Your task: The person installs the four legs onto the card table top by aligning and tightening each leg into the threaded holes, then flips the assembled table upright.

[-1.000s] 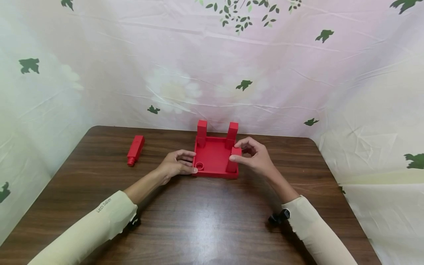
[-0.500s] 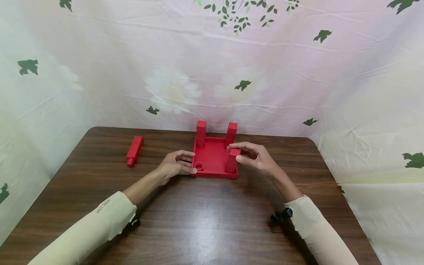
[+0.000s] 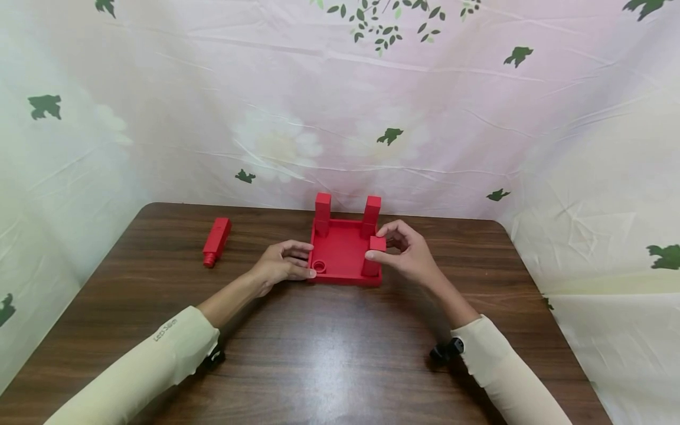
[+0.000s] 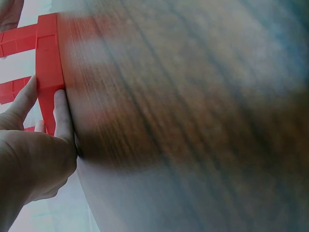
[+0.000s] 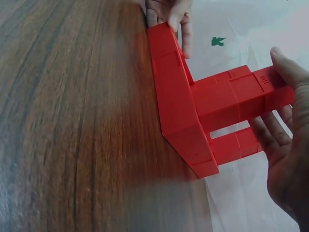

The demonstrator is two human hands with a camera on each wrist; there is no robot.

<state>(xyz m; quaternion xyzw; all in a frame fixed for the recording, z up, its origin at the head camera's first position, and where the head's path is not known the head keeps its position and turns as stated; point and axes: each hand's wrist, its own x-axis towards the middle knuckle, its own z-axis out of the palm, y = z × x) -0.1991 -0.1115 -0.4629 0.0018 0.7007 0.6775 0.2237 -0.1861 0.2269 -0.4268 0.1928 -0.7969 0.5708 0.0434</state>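
A shallow red square tray (image 3: 340, 251) with raised rims lies on the table, looking like a small upturned tabletop. Red square legs rise from three of its corners, among them the far left leg (image 3: 322, 213) and the far right leg (image 3: 372, 215). The near left corner has a round threaded socket (image 3: 319, 267). My right hand (image 3: 411, 254) pinches the top of the near right leg (image 5: 227, 96) between thumb and fingers. My left hand (image 3: 281, 262) holds the tray's left side, its thumb at the near corner. A loose red leg (image 3: 217, 241) with a threaded end lies to the left.
The brown wood-grain table (image 3: 319, 354) reaches back to a pale cloth backdrop (image 3: 340, 118) printed with flowers and leaves. Cloth also hangs at both sides. The tray stands near the table's back edge.
Half a second ago my right hand's fingers reached over the leg's far side; now they have swung back to its right side, and the leg's top has turned. The left hand stays put.
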